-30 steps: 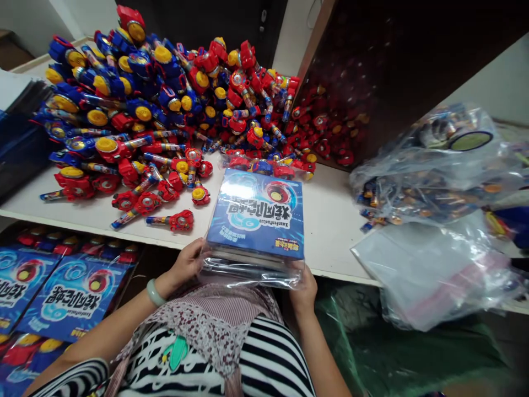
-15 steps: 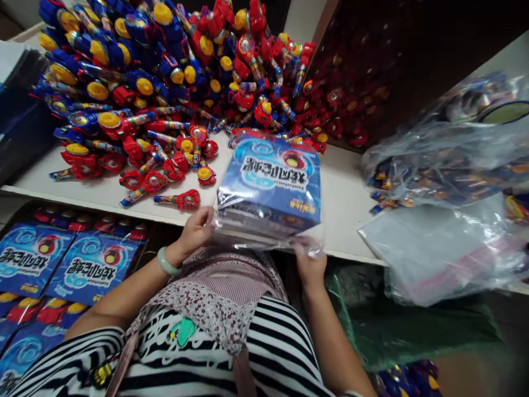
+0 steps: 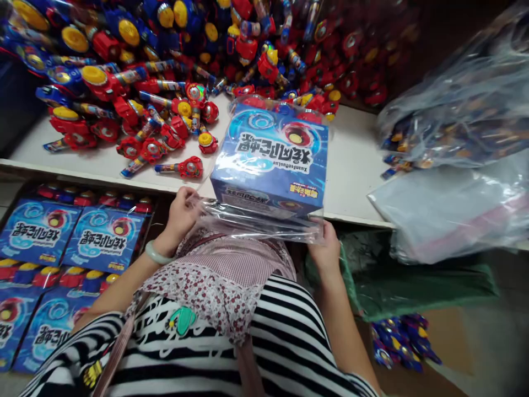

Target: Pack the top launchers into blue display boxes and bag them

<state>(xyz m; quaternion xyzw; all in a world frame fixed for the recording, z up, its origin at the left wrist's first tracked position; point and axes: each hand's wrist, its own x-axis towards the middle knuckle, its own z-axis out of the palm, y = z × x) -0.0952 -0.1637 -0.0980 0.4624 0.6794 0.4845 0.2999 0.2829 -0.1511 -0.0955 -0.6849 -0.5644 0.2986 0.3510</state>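
Note:
A blue printed box (image 3: 270, 157) sits near the front edge of the white table, inside a clear plastic bag (image 3: 260, 220). Several red and blue toys show through the plastic at the box's far end. My left hand (image 3: 182, 212), with a pale bangle on its wrist, is closed on the left corner of the bag's near edge. At the right corner, my right hand (image 3: 326, 248) pinches the same edge. Between both hands the plastic is stretched nearly straight, hanging just past the table edge in front of my apron.
A large heap of red and blue toys (image 3: 136, 88) covers the back and left of the white table (image 3: 355, 182). Packed boxes (image 3: 99, 237) stand low at left. At right lie clear plastic bags (image 3: 454, 209), above a green sack (image 3: 413, 292).
My hands have drawn slightly apart, and the near edge of the bag is now pulled wider and straighter. The view has tilted downward, showing more of the packed boxes.

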